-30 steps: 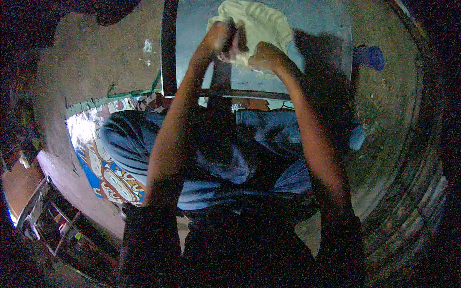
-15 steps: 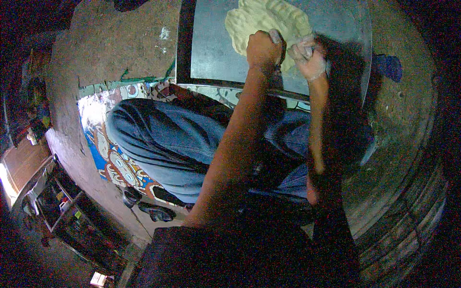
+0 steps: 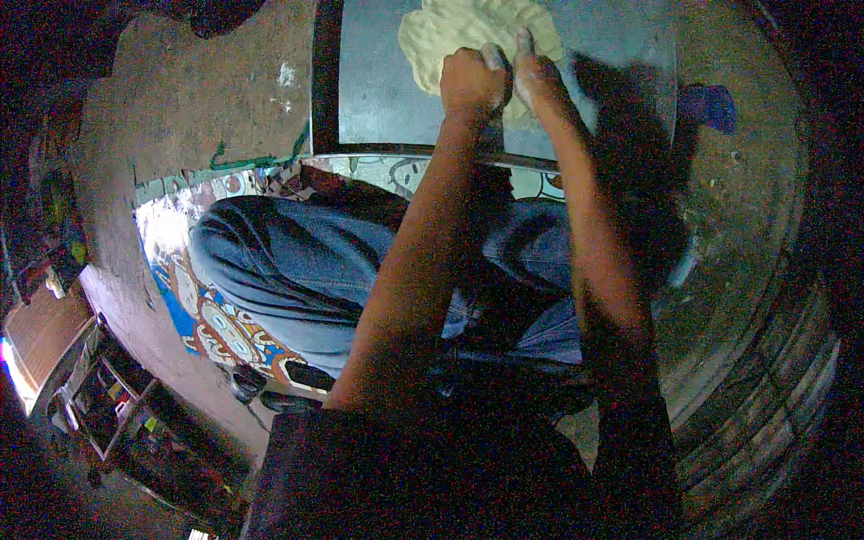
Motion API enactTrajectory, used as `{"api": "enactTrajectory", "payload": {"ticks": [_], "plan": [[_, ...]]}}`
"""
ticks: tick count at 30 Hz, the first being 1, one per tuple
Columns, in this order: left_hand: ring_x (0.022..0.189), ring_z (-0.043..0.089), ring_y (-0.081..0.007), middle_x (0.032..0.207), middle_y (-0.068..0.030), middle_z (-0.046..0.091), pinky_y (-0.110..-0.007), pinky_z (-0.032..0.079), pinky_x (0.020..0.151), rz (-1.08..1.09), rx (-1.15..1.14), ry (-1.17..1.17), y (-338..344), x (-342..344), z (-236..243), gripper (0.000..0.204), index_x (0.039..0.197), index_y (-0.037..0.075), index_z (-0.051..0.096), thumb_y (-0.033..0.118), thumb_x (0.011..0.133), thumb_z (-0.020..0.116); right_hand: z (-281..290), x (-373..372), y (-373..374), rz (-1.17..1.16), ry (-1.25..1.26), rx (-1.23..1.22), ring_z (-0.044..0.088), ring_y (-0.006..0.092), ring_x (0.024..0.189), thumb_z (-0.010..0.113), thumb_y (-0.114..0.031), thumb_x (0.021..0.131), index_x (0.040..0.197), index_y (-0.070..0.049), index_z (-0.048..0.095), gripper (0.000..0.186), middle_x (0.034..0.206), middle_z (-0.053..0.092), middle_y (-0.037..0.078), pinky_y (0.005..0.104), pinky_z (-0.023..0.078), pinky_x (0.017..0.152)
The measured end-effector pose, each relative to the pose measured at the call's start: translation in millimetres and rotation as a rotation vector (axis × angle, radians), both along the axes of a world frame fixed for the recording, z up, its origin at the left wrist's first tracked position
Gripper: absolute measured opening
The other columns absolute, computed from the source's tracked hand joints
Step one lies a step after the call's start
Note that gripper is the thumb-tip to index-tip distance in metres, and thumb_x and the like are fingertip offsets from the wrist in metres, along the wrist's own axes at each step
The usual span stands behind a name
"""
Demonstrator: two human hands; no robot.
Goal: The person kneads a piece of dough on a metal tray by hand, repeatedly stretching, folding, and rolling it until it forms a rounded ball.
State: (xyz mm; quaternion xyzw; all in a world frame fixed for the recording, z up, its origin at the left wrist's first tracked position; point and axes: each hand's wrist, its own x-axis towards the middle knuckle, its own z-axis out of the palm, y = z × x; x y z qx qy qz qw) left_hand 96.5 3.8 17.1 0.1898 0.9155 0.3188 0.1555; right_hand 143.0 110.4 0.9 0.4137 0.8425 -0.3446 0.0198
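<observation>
Directions are read from the middle of the view. Closest, at 6 o'clock, is the person's dark top; beyond it lie bent legs in blue jeans, stretching across the middle towards 9 o'clock. A printed mat in blue, brown and white shows between 8 and 9 o'clock, with dark footwear beside it at 8. Farther out at 8 stands a dim shelf unit with small, unclear items. At 4 o'clock is a dark ridged surface whose kind I cannot tell. The worn brown floor opens at 10. At 12 o'clock is a smooth grey counter, dark-edged on its left, and a blue-purple object sits beyond its right edge at 2.

Flat on the counter, at 12, lies pale dough. Its visible part spreads wider from 9 to 3, and a narrower tongue points towards 6. It meets the view's top edge, so its true long axis is uncertain.

Both hands are side by side over the dough's near edge. The left hand is curled into a fist, thumb on top. The right hand has its thumb towards 12; its fingers are mostly hidden, so how closed they are, and whether either hand grips dough, I cannot tell.
</observation>
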Motion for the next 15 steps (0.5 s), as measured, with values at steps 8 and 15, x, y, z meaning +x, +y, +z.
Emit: {"api": "enactTrajectory", "payload": {"ticks": [8, 15], "plan": [[0.064, 0.069, -0.0244, 0.076, -0.0153, 0.07, -0.038, 0.057, 0.061, -0.178, 0.422, -0.476, -30.1, -26.5, -32.2, 0.044, 0.094, -0.001, 0.062, 0.039, 0.1, 0.044, 17.2, 12.8, -4.2, -0.012, 0.027, -0.195, 0.065, 0.0414, 0.076, 0.021, -0.068, 0.096, 0.092, 0.005, 0.068, 0.087, 0.079, 0.064, 0.029, 0.0521, 0.047, 0.079], [0.076, 0.065, -0.0436, 0.075, -0.0263, 0.064, -0.047, 0.051, 0.076, -0.362, 0.335, -0.257, -51.0, 16.8, 22.3, 0.048, 0.086, -0.003, 0.064, 0.037, 0.098, 0.041, 36.9, 42.9, -30.2, 0.238, -0.082, 0.16, 0.068, 0.0425, 0.077, 0.042, -0.031, 0.099, 0.102, 0.002, 0.066, 0.041, 0.083, 0.069, 0.025, 0.0534, 0.055, 0.071]]}}
